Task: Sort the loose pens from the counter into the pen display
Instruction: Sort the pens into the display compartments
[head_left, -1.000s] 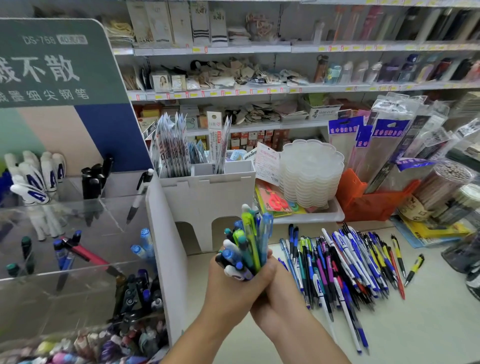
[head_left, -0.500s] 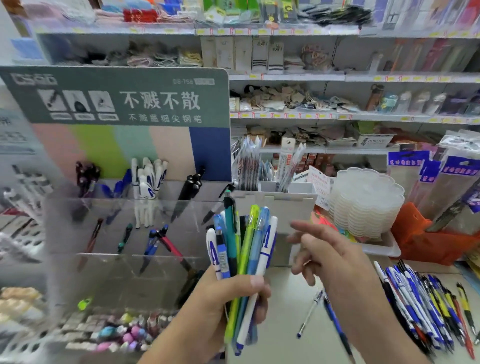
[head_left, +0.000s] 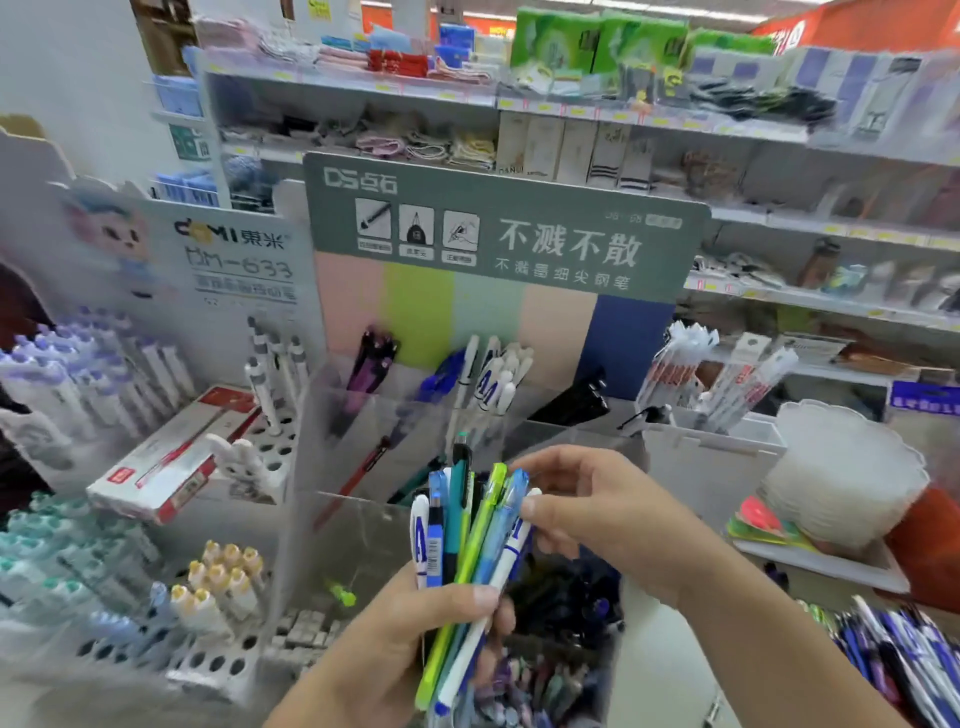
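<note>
My left hand (head_left: 441, 618) grips a fanned bundle of pens (head_left: 467, 525) upright by their lower halves, tips spread so I can tell the types apart and pick one at a time. My right hand (head_left: 587, 509), fingers loosely curled, pinches the top of the white-and-blue pen (head_left: 511, 545) at the bundle's right edge, probably to draw it out. The bundle hangs just in front of the clear pen display (head_left: 363, 415), over its front compartments. More loose pens (head_left: 893, 660) lie on the worktop's right edge, well apart from both hands.
</note>
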